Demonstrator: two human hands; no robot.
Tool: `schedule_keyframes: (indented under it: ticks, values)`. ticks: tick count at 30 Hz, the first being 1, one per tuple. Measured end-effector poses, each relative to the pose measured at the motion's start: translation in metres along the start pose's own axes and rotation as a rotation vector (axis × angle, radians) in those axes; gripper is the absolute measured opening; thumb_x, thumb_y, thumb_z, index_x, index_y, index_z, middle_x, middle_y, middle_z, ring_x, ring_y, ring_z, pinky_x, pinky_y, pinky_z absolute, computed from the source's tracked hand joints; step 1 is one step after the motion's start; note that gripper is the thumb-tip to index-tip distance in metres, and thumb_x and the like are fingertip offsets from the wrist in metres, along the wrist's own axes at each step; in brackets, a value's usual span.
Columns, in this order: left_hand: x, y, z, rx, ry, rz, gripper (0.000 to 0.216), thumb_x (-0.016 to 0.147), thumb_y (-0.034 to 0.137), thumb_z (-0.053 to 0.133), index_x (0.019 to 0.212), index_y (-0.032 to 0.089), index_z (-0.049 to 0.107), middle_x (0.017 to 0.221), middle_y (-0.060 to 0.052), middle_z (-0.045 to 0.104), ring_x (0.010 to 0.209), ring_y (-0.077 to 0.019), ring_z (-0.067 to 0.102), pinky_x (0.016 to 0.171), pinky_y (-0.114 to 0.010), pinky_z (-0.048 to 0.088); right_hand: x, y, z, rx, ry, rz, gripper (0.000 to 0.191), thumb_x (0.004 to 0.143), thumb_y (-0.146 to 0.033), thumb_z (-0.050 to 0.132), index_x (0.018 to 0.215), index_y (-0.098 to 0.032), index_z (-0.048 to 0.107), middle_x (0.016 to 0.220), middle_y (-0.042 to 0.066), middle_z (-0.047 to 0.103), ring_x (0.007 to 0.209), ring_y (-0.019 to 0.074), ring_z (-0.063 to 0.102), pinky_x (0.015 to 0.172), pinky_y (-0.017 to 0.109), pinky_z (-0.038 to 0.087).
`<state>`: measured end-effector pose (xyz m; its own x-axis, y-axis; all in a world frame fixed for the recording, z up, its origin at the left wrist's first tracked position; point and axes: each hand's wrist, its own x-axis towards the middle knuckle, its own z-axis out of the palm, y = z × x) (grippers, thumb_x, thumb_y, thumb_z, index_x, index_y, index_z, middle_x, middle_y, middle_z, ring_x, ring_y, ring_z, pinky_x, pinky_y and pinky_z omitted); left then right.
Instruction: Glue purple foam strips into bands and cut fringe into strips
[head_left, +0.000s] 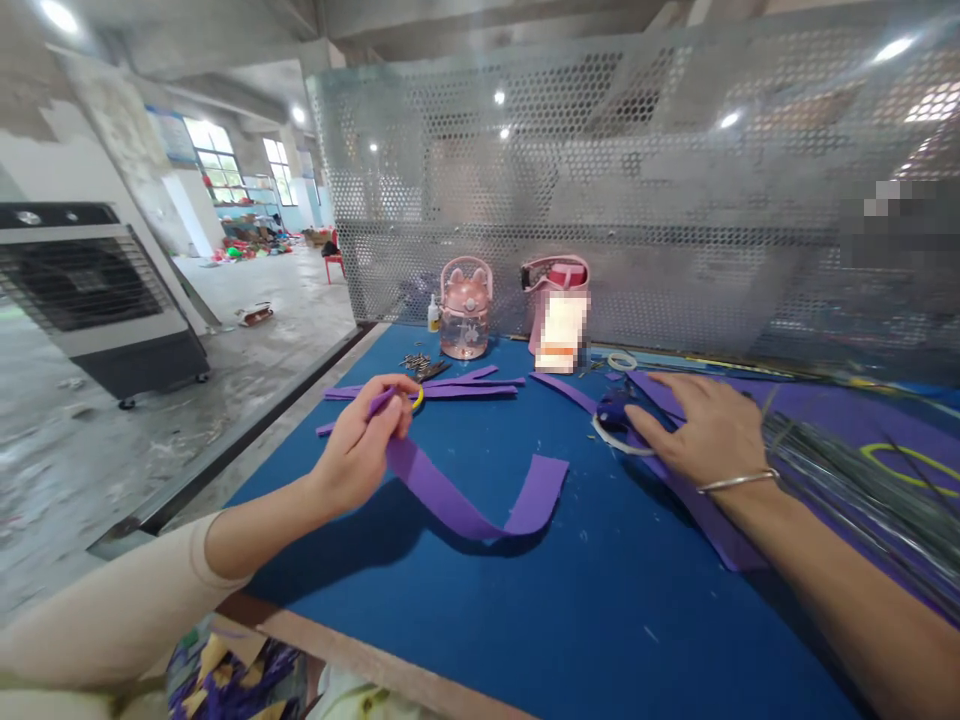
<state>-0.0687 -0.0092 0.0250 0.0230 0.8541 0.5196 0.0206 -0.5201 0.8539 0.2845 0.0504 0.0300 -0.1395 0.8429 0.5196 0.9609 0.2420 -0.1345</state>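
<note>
My left hand (pixel 367 440) pinches one end of a purple strip (pixel 469 510), which looks like felt or foam. The strip sags in a curve above the blue tabletop (pixel 450 610), its far end turned up. Just behind these fingers shows a yellow loop (pixel 418 399), perhaps a tool's handle, partly hidden. My right hand (pixel 701 425), wearing a bangle, reaches over a larger purple sheet (pixel 720 520) with its fingers apart. Beside its thumb lies a small dark blue object (pixel 613 408) above a white ring (pixel 619 440); whether the thumb touches it I cannot tell.
More purple strips (pixel 465 388) lie behind my left hand, near small metal pieces (pixel 417 362). A pink bottle (pixel 465 325) and a pink phone stand (pixel 534 325) stand before the perforated metal screen (pixel 450 180). Thin dark stems (pixel 847 490) lie right. Scraps (pixel 232 670) fill a container below.
</note>
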Motion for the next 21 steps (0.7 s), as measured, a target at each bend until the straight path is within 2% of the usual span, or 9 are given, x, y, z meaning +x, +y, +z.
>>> schedule_keyframes:
  ticks: [3, 5, 6, 7, 9, 11, 14, 18, 21]
  values:
    - [0.005, 0.014, 0.033, -0.227, -0.044, 0.04, 0.028, 0.093, 0.042, 0.049, 0.101, 0.017, 0.058, 0.07, 0.0, 0.053, 0.065, -0.0113, 0.051, 0.062, -0.024, 0.043, -0.017, -0.064, -0.008, 0.207, -0.168, -0.241, 0.067, 0.079, -0.065, 0.046, 0.13, -0.022, 0.05, 0.129, 0.01, 0.058, 0.118, 0.0273, 0.054, 0.098, 0.039, 0.042]
    - [0.011, 0.023, 0.047, -0.301, -0.093, 0.082, 0.033, 0.091, 0.047, 0.05, 0.104, 0.018, 0.058, 0.073, -0.001, 0.059, 0.068, -0.0122, 0.057, 0.064, -0.025, 0.047, -0.031, -0.101, -0.009, 0.478, -0.46, -0.429, 0.074, 0.068, -0.065, 0.063, 0.125, -0.019, 0.053, 0.124, 0.011, 0.061, 0.113, 0.0268, 0.056, 0.095, 0.038, 0.043]
    - [0.014, 0.026, 0.049, -0.315, -0.094, 0.091, 0.036, 0.091, 0.05, 0.05, 0.106, 0.018, 0.058, 0.075, -0.002, 0.062, 0.071, -0.0132, 0.061, 0.066, -0.026, 0.05, -0.038, -0.112, -0.009, 0.61, -0.621, -0.436, 0.051, 0.077, -0.056, 0.059, 0.112, -0.018, 0.06, 0.109, 0.01, 0.067, 0.102, 0.0243, 0.06, 0.091, 0.036, 0.045]
    - [0.017, 0.027, 0.047, -0.316, -0.083, 0.086, 0.04, 0.091, 0.053, 0.049, 0.108, 0.019, 0.058, 0.079, -0.003, 0.066, 0.074, -0.0146, 0.063, 0.069, -0.027, 0.051, -0.044, -0.117, -0.011, 0.651, -0.688, -0.431, 0.036, 0.086, -0.05, 0.049, 0.095, -0.019, 0.064, 0.091, 0.007, 0.069, 0.085, 0.0204, 0.063, 0.08, 0.033, 0.048]
    - [0.021, 0.023, 0.032, -0.277, -0.017, 0.027, 0.044, 0.09, 0.057, 0.047, 0.111, 0.019, 0.058, 0.087, -0.006, 0.07, 0.081, -0.0171, 0.066, 0.073, -0.031, 0.053, -0.051, -0.109, -0.016, 0.687, -0.748, -0.381, 0.038, 0.094, -0.043, 0.037, 0.081, -0.018, 0.064, 0.073, 0.004, 0.066, 0.068, 0.0161, 0.06, 0.067, 0.029, 0.048]
    - [0.021, 0.014, 0.008, -0.191, 0.055, -0.076, 0.047, 0.088, 0.058, 0.049, 0.111, 0.019, 0.059, 0.093, -0.007, 0.07, 0.082, -0.0179, 0.067, 0.074, -0.032, 0.054, -0.053, -0.083, -0.023, 0.711, -0.788, -0.298, 0.035, 0.093, -0.044, 0.04, 0.091, -0.018, 0.064, 0.082, 0.004, 0.067, 0.073, 0.0154, 0.06, 0.067, 0.028, 0.048]
    - [0.009, -0.004, -0.026, 0.037, 0.172, -0.203, 0.051, 0.085, 0.058, 0.053, 0.115, 0.017, 0.061, 0.099, -0.008, 0.069, 0.075, -0.0138, 0.062, 0.066, -0.026, 0.05, -0.05, -0.039, -0.028, 0.792, -0.928, -0.017, 0.036, 0.085, -0.052, 0.052, 0.101, -0.02, 0.061, 0.092, 0.003, 0.065, 0.078, 0.0154, 0.06, 0.071, 0.028, 0.049]
    - [-0.014, -0.023, -0.051, 0.353, 0.106, -0.382, 0.051, 0.078, 0.05, 0.064, 0.113, 0.014, 0.065, 0.074, 0.0, 0.063, 0.06, -0.0111, 0.053, 0.058, -0.023, 0.044, -0.042, -0.013, -0.013, 0.717, -0.959, 0.176, 0.048, 0.071, -0.065, 0.06, 0.087, -0.02, 0.057, 0.06, -0.004, 0.052, 0.051, 0.0094, 0.046, 0.049, 0.022, 0.037]
    - [-0.023, -0.03, -0.066, 0.728, -0.073, -0.376, 0.042, 0.081, 0.04, 0.06, 0.117, 0.017, 0.063, 0.069, 0.001, 0.062, 0.06, -0.0152, 0.056, 0.061, -0.027, 0.044, -0.04, -0.013, 0.005, 0.673, -1.009, 0.188, 0.049, 0.067, -0.067, 0.063, 0.075, -0.02, 0.053, 0.045, -0.01, 0.038, 0.04, 0.0057, 0.03, 0.041, 0.02, 0.023]
